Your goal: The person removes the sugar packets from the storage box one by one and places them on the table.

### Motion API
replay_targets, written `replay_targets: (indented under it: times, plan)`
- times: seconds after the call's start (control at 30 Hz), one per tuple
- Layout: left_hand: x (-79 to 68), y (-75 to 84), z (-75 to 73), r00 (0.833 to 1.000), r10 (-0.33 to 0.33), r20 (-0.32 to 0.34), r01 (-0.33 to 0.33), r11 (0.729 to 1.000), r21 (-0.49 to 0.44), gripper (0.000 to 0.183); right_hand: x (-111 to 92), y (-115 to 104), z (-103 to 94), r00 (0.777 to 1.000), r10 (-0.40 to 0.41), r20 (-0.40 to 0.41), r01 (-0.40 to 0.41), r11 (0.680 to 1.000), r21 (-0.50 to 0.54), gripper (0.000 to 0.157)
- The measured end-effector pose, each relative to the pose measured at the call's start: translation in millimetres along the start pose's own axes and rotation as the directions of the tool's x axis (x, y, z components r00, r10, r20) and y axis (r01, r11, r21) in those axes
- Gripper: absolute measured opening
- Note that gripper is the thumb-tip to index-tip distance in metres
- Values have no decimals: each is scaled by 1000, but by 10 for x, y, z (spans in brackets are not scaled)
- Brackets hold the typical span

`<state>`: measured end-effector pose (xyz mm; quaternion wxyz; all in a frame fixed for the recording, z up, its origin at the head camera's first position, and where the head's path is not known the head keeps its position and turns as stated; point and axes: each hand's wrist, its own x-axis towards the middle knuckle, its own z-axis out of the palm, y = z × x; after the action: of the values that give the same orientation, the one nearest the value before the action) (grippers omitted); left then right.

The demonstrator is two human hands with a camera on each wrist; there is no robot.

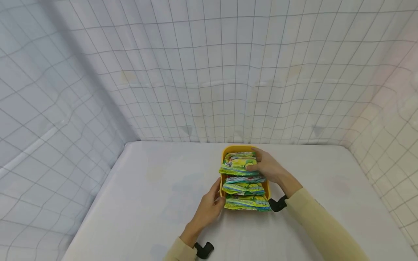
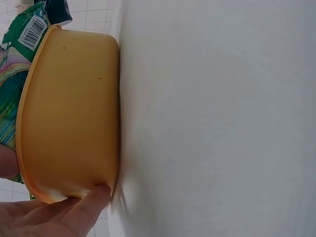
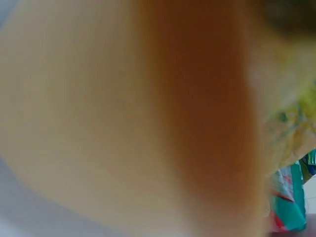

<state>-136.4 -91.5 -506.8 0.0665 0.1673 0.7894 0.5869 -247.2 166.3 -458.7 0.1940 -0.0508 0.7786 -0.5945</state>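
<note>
A yellow plastic tub (image 1: pixel 268 188) on the white table holds a row of glossy yellow-green packets (image 1: pixel 243 188), with one teal and red packet (image 1: pixel 245 179) between them. My left hand (image 1: pixel 207 208) grips the tub's near left side. In the left wrist view its fingers (image 2: pixel 89 210) lie against the outer wall, the thumb at the rim beside a packet. My right hand (image 1: pixel 269 166) reaches in over the tub's right rim and holds the rearmost yellow-green packet (image 1: pixel 238 165), thumb on its front face. Its other fingers are partly hidden. The right wrist view is mostly blocked by a blurred brownish surface.
White table surface (image 1: pixel 156 203) spreads around the tub. White sheets with a dark grid (image 1: pixel 209 72) close off the back and both sides. Each wrist carries a black camera mount (image 1: pixel 204 250) near the sleeve.
</note>
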Motion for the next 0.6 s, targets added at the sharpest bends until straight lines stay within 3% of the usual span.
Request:
replay_targets:
  times: [0.13, 0.27, 0.4, 0.6]
  plan:
    - [-12, -12, -7, 1000, -11, -2, 11, 1000, -13, 68, 35, 58, -21, 998, -35, 56, 35, 999, 1, 89]
    - [-19, -2, -15, 1000, -13, -2, 13, 999, -30, 69, 33, 39, -17, 997, -55, 47, 58, 996, -65, 79]
    - [-14, 23, -25, 1000, -15, -5, 15, 999, -46, 69, 6, -16, 33, 998, -68, -1, 67, 990, -123, 70]
    - [14, 10, -17, 1000, -19, -5, 19, 999, -51, 69, 11, 7, 73, 995, -38, -88, 33, 997, -66, 69]
